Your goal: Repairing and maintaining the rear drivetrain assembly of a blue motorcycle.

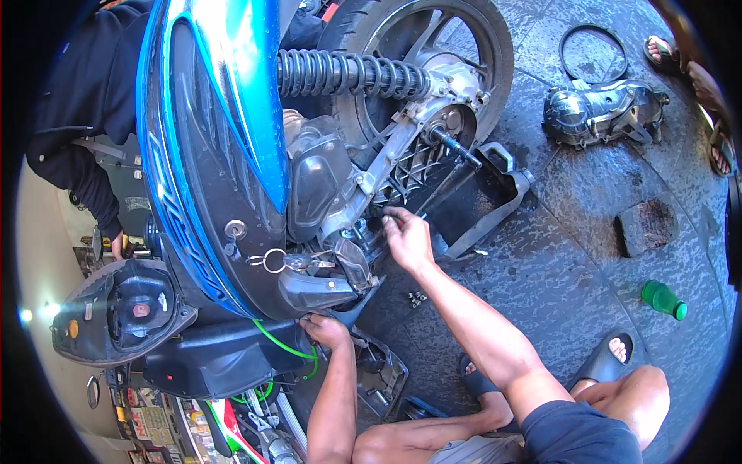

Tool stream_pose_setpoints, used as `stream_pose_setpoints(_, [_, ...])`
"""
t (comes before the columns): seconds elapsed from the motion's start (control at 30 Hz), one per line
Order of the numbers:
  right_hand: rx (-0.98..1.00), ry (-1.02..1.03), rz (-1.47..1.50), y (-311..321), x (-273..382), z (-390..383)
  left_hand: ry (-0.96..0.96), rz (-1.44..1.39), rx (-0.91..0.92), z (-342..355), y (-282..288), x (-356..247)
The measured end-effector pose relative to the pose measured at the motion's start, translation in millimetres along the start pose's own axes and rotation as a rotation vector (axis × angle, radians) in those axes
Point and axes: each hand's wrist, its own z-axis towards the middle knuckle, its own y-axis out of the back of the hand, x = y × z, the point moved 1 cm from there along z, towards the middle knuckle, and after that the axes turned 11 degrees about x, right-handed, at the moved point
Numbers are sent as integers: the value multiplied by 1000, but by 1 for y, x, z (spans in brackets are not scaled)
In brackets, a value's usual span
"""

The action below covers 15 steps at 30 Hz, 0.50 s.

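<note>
A blue and black scooter [212, 139] fills the left and middle of the view, its engine side facing me. My right hand [408, 241] reaches into the opened silver engine case [371, 182], just below the shaft. Its fingers are pinched together, and whatever they hold is too small to tell. A thin rod crosses just beyond these fingers. Lower down, my left hand [326, 330] curls its fingers against the lower edge of the black body panel [209, 352], with the fingertips partly hidden. A key ring [273, 261] hangs from the scooter's side, between the panel and the engine.
A black cut-open container [495, 205] lies under the engine. On the floor are a belt [593, 54], a metal engine cover [603, 114], a green bottle [663, 299] and small metal parts [417, 298]. Another person in dark clothing [85, 155] stands at left; sandaled feet show at right.
</note>
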Motion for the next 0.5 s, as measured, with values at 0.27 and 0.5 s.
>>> stream_pose_setpoints(0.27, [4,-10,-56,1,3,3,74,-32,46,-1,-2,-3])
stream_pose_setpoints(0.5, [33,15,-189,-3,-1,-16,35,-52,31,-3,-3,2])
